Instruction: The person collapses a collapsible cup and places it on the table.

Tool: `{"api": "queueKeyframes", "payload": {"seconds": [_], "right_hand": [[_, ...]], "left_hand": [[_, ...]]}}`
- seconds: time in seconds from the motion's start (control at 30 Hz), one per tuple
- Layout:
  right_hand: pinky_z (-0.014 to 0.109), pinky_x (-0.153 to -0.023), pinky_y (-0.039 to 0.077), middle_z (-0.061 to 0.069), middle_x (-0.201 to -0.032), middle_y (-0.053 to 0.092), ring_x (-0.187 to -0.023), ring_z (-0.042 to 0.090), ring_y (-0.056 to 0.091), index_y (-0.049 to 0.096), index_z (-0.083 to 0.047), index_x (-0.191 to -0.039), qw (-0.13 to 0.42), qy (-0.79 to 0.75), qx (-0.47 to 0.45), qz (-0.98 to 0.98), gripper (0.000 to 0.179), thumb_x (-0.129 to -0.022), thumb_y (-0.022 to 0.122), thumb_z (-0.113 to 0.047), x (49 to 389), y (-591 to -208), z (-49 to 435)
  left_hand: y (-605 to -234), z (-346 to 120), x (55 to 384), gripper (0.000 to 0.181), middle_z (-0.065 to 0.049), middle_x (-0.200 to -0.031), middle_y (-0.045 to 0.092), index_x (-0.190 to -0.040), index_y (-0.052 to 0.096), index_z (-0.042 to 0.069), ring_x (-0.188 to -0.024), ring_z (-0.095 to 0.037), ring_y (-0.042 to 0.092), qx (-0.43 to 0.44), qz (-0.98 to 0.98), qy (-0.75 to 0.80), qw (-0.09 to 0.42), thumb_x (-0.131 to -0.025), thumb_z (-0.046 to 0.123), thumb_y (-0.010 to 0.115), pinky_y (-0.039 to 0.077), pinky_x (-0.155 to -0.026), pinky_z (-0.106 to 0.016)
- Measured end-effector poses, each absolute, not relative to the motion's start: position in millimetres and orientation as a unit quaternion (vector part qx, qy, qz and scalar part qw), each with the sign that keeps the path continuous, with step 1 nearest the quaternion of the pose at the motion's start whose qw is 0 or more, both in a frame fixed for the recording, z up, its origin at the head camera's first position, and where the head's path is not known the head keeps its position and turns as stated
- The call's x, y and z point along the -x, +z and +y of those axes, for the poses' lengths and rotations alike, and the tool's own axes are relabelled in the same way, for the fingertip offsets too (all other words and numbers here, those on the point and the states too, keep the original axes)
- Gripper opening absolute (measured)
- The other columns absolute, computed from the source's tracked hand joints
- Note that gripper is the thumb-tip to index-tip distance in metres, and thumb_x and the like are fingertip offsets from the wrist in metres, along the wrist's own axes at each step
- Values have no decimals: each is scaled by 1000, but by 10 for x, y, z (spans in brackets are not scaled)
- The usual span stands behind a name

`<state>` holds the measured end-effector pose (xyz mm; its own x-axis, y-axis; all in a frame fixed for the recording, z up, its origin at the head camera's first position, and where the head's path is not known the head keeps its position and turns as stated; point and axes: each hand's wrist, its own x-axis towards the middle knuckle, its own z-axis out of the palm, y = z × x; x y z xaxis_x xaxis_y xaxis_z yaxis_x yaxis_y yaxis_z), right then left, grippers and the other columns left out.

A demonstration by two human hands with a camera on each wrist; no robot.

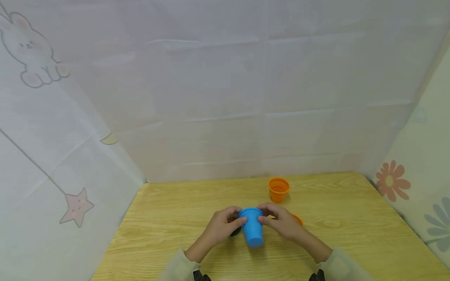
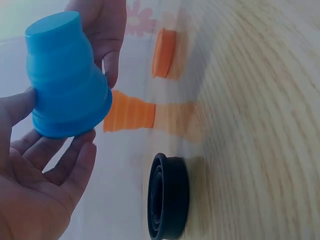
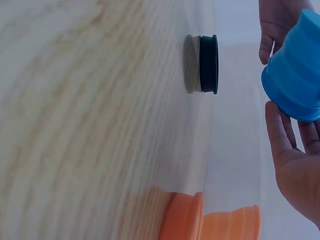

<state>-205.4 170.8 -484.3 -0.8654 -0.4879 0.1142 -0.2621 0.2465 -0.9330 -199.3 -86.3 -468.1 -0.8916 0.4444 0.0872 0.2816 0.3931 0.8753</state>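
Note:
A blue collapsible cup [image 1: 252, 228], drawn out to full height, is held above the table between both hands. Its rim faces away from the person and its base tilts toward them. My left hand [image 1: 222, 226] grips the rim's left side, thumb on the cup wall and fingers at the rim. On the opposite side my right hand [image 1: 282, 222] holds the rim the same way. Below the left hand lies a black collapsed cup [image 2: 170, 197], partly hidden in the head view. An orange collapsed cup [image 2: 164, 53] lies beyond the right hand, mostly covered by it in the head view.
An orange extended cup [image 1: 279, 190] stands upright farther back on the wooden table [image 1: 183, 195]. Pale cloth walls [image 1: 211, 97] with printed figures rise behind and at both sides of the table.

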Motion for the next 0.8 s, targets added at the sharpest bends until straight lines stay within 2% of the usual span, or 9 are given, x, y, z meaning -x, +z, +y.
{"api": "queueKeyframes", "payload": {"seconds": [0.27,0.57,0.8], "right_hand": [[44,-84,59,7,-106,67,-94,18,63,62,-9,-123,111,-562,223,789,27,-103,61,-27,1943,-4821,1691],[28,-76,57,0,-98,69,-88,12,64,64,-11,-118,66,-518,232,821,23,-103,60,-28,1902,-4876,1688],[25,-74,59,5,-108,71,-94,9,68,66,-9,-119,43,-519,236,820,23,-106,55,-25,1870,-4933,1669]], "left_hand": [[-4713,-800,1952,29,-4,-107,76,-113,73,10,-94,-13,73,-218,818,525,86,-98,35,69,58,-78,-25],[-4736,-783,1956,22,-2,-96,77,-105,74,10,-85,-8,73,-220,821,519,96,-95,29,73,58,-72,-23],[-4773,-769,1953,16,-2,-93,76,-105,74,8,-81,-7,71,-233,817,521,80,-97,21,71,58,-72,-21]]}}
